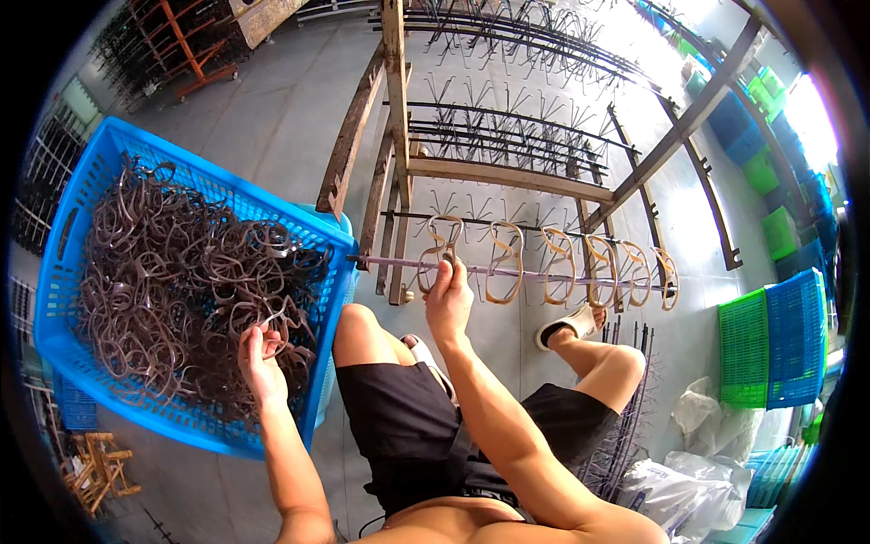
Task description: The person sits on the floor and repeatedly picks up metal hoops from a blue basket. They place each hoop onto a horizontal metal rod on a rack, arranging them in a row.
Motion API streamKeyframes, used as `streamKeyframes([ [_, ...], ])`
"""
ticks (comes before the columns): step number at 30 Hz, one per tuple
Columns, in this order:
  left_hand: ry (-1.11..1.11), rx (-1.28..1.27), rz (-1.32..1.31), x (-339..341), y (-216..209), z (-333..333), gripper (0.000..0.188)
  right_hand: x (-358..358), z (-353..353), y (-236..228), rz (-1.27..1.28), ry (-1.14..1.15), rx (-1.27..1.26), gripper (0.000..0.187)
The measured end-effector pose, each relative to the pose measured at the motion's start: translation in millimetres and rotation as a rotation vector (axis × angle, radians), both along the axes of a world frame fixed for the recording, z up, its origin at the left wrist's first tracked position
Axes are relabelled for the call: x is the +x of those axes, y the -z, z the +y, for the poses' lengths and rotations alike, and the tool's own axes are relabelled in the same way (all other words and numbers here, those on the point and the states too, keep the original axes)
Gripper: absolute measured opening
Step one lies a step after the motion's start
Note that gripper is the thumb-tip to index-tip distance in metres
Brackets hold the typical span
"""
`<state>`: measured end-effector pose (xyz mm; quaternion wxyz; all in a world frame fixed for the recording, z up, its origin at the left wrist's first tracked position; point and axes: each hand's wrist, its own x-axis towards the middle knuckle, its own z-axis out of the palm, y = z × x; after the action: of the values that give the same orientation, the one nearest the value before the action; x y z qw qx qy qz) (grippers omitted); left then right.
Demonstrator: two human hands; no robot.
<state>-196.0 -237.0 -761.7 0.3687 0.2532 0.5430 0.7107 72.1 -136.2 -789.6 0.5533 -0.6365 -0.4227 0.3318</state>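
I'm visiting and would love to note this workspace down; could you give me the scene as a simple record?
Left grip: among dark brown looped pieces; firm hold unclear
Right grip: fingertips pinching the leftmost of the tan looped pieces
Blue basket: on the left, heaped with the dark pieces
Purple rod: runs across, tan pieces in a row along it
Wooden rack: ahead, beyond the row
Right side: green and blue baskets
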Motion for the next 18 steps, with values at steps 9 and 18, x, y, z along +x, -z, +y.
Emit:
streamKeyframes([
  [9,0.081,0.094,-0.199,-37,-10,-17,0.017,11,-43,35,-0.002,-0.072,-0.104,0.043],
  [18,0.034,0.045,0.155,-9,-12,-30,0.017,-43,-106,19,-0.062,-0.473,-0.051,0.04],
])
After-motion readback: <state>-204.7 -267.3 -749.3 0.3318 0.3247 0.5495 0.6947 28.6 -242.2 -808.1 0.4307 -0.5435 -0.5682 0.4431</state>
